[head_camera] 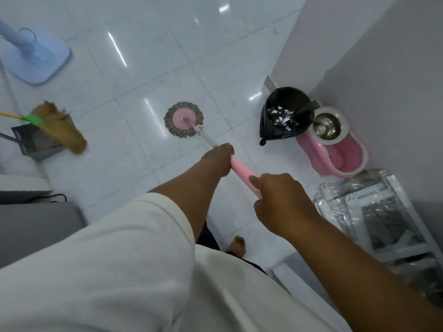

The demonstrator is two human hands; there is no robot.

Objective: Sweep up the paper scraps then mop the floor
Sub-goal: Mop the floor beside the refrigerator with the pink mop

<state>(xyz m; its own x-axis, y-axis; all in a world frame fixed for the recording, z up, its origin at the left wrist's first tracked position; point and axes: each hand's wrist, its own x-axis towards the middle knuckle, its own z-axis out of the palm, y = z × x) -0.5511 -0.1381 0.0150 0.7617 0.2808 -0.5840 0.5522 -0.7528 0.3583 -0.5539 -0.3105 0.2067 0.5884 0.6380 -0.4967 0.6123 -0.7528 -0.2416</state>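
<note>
**Desk:** Where is the mop?

**Field:** The mop head [184,119], a pink disc ringed with grey-brown strands, lies flat on the white tiled floor [148,56] near the middle of the view. Its metal shaft [206,138] slants back toward the person and widens into a pink grip [242,170].

**Desk:** And the hands?

**Field:** Both are on the handle. The left hand [219,159], at the end of an arm in a white sleeve [107,248], has its fingers curled round the far end of the grip, where the shaft meets it. The right hand [280,202] holds the near end, with fingers wrapped under it and the thumb lying along the pink plastic. One bare foot [238,246] shows on the tiles below the hands.

**Desk:** The scraps?

**Field:** The paper scraps [282,116], white and grey, lie inside an open black bin bag [275,133] to the right of the mop head, by the wall [371,56]. Touching the bag on its right is a pink mop bucket [309,146] with a steel spinner basket [327,127] in its far end.

**Desk:** What else is in view?

**Field:** On the left, well apart from the mop head, a straw broom [62,128] with a yellow handle and green collar rests across a grey dustpan [36,142]. Beyond them, a pale blue pedestal base [36,61] stands on the tiles. In the right foreground, a plastic-wrapped frame [374,212] lies just beside the bucket.
</note>
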